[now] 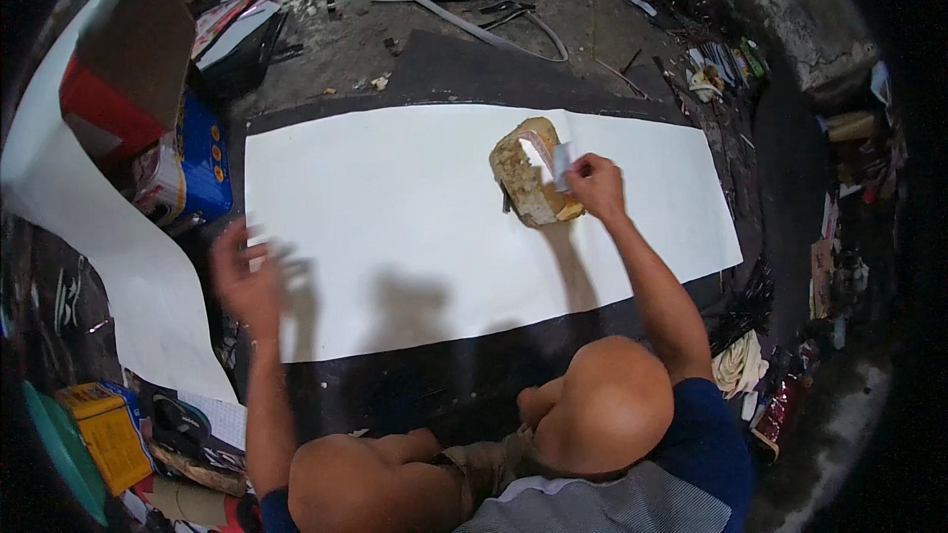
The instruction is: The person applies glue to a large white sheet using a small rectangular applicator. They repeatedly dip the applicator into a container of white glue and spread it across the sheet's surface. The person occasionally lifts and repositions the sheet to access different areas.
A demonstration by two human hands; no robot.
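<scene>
A large white sheet (385, 207) lies flat in front of me on a dark surface. Toward its far right part rests a yellowish, crusted container (513, 170) with something white inside. My right hand (597, 185) pinches a small pale flat piece (563, 164) at the container's right side; whether its lower end dips inside I cannot tell. Over the sheet's left edge, my left hand (247, 276) is raised with fingers apart and nothing in it, casting a shadow on the sheet.
At left, a long white strip (148, 286) curls down from a red and brown cardboard box (123, 79), beside a blue package (202, 163). A yellow tin (104, 434) stands lower left. A grey strap (444, 12) lies on the far floor. Scraps line the right, near a cream cloth (741, 363).
</scene>
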